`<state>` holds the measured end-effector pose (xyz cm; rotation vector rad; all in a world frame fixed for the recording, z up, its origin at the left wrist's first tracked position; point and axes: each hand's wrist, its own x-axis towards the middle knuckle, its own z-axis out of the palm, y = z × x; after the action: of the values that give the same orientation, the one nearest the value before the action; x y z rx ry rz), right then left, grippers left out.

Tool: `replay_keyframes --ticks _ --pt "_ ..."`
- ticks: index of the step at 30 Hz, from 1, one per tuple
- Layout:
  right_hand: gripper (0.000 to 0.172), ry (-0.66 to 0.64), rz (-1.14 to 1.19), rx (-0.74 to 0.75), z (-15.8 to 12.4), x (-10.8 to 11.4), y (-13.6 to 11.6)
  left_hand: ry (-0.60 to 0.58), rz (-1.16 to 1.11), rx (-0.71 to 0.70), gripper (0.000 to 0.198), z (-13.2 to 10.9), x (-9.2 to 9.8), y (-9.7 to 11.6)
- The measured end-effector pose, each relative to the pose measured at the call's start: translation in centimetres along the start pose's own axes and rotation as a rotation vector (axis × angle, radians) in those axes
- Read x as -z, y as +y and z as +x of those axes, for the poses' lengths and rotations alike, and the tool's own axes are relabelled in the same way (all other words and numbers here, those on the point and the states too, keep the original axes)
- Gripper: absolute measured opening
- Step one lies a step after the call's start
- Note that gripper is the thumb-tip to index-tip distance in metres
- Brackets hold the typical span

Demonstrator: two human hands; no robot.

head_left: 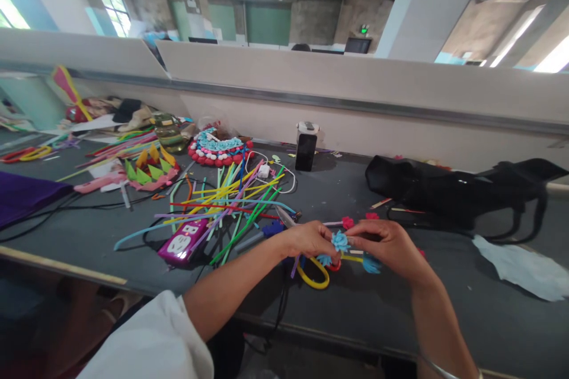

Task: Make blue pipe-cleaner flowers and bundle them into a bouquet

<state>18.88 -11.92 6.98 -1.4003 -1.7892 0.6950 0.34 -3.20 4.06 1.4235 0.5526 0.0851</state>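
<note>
Between my two hands is a light blue paper-like flower [340, 241] with layered, pointed petals. My left hand [311, 239] is closed, thumb and fingers pinching the flower's left side. From the right, my right hand [389, 244] pinches at its other edge, fingertips pressed together. Just below the hands lie scissors with a yellow handle loop [313, 277], partly covered by my left hand. Another blue flower [372, 264] rests under my right hand. Pink flowers [347, 222] on a light stem lie beyond the fingers, and a dark blue piece [272, 228] is left of them.
Many coloured strips [231, 195] are piled left, beside a purple box with a printed face [183, 243]. Behind stand a red-white-blue beaded piece [217, 148], a phone [305, 152] leaning upright and a leaf-edged crown [151, 170]. A black bag [444, 195] and white sheet [524, 266] lie right.
</note>
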Motion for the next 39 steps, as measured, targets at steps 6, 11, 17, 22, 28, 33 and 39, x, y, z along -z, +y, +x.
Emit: replay_keyframes --ticks 6,11,17,22,28,33,39 --pt "0.014 0.036 -0.088 0.035 -0.8 0.1 -1.5 0.125 -0.226 -0.063 0.018 0.5 0.4 -0.4" --pt "0.014 0.052 -0.076 0.053 -1.1 0.3 -1.4 0.122 -0.431 -0.183 0.021 0.7 1.2 -0.4" --pt "0.014 0.106 0.027 -0.045 -0.6 0.1 0.0 0.093 -0.526 -0.295 0.022 0.3 1.2 -0.1" --pt "0.023 0.121 0.135 -0.073 0.2 -0.4 2.1 -0.093 -0.429 -0.234 0.024 -0.3 0.8 0.0" --pt "0.021 -0.032 0.141 -0.025 0.4 -0.2 1.7 -0.223 -0.279 -0.11 0.024 -0.3 0.4 -0.4" --pt "0.023 0.004 0.082 -0.035 0.1 0.4 1.8 -0.176 -0.19 -0.062 0.029 -0.1 0.3 -0.4" --pt "0.022 -0.014 0.014 0.009 -0.1 0.9 1.4 -0.114 -0.044 -0.043 0.035 -0.3 -0.1 -0.1"
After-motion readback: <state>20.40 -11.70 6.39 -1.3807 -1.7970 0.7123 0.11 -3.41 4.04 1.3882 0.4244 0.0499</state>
